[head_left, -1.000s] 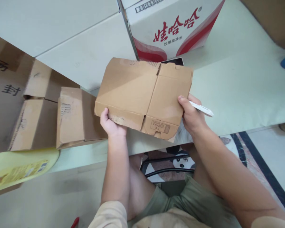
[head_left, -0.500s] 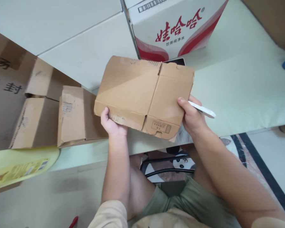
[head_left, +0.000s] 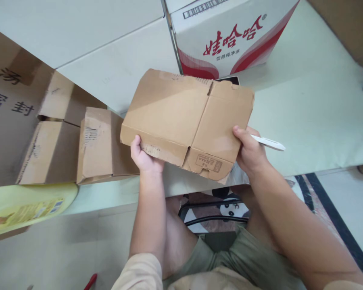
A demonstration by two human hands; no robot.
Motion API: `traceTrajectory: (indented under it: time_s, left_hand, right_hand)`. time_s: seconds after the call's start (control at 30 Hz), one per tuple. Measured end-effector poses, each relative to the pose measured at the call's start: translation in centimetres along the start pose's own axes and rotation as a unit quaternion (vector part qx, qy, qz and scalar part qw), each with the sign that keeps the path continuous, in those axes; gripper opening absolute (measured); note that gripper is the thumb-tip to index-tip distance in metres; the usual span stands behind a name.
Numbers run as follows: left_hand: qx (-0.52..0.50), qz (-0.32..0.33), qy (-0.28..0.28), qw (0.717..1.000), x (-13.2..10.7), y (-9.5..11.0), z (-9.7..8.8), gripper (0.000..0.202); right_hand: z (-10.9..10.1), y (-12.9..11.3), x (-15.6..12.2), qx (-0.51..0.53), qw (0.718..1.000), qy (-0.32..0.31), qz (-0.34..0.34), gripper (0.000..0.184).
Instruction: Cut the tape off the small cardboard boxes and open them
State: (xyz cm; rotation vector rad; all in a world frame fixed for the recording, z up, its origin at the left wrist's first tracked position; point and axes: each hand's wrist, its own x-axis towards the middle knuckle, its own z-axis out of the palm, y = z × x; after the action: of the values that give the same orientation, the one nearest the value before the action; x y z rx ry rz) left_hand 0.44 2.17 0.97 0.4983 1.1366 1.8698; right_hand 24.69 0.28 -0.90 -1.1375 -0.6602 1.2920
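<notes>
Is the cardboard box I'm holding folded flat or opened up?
Folded flat: the cardboard box shows as one creased panel, held by left hand and right hand.

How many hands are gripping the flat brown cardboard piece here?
2: left hand at the lower-left edge of the cardboard, right hand at its right edge, also holding a white pen.

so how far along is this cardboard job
Done: one cardboard piece is already flat, its flaps spread. In hand: the left hand and right hand grip its lower edge above the table; the right also holds a white pen-like tool. Left, probably: the brown cartons at the left, flaps loose.
</notes>
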Motion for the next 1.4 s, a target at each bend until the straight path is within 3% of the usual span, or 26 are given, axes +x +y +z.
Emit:
traceTrajectory:
  time_s: [0.33, 0.5, 0.63, 0.77, 0.93, 1.03, 1.2, 1.4]
  left_hand:
    - [-0.046, -0.046, -0.067, 0.996, 0.1, -0.1, -0.2, 0.026]
    - [-0.027, -0.117, -0.048, 0.992, 0.5, -0.1, -0.7, 0.017]
    - [-0.032, -0.132, -0.049, 0.990, 0.7, 0.1, -1.0, 0.012]
    - [-0.015, -0.121, -0.077, 0.990, 0.3, 0.2, -0.9, 0.019]
    - [-0.003, -0.106, -0.112, 0.988, -1.0, 0.5, -0.3, 0.060]
    - [0.005, -0.107, -0.114, 0.988, -1.1, 0.2, -0.3, 0.057]
    - [0.040, -0.054, -0.085, 0.994, -0.5, -0.7, -0.6, 0.046]
    - [0.095, -0.039, -0.050, 0.993, -0.4, -1.2, -0.6, 0.042]
  right_hand:
    - [0.6, -0.5, -0.2, 0.062, 0.993, 0.054, -0.086, 0.032]
    - [0.4, -0.7, 0.0, 0.072, 0.988, 0.048, -0.126, 0.034]
    - [0.2, -0.7, 0.2, 0.067, 0.989, 0.038, -0.128, 0.038]
    - [0.4, -0.4, 0.2, 0.073, 0.990, 0.054, -0.104, 0.041]
    - [0.8, 0.4, -0.1, 0.042, 0.995, 0.041, -0.085, 0.041]
    - [0.5, 0.8, 0.0, 0.019, 0.995, 0.039, -0.086, 0.038]
    - [0.1, 0.9, -0.2, -0.020, 0.997, 0.004, -0.081, 0.039]
    - [0.5, 0.6, -0.8, -0.002, 0.999, -0.003, -0.051, 0.042]
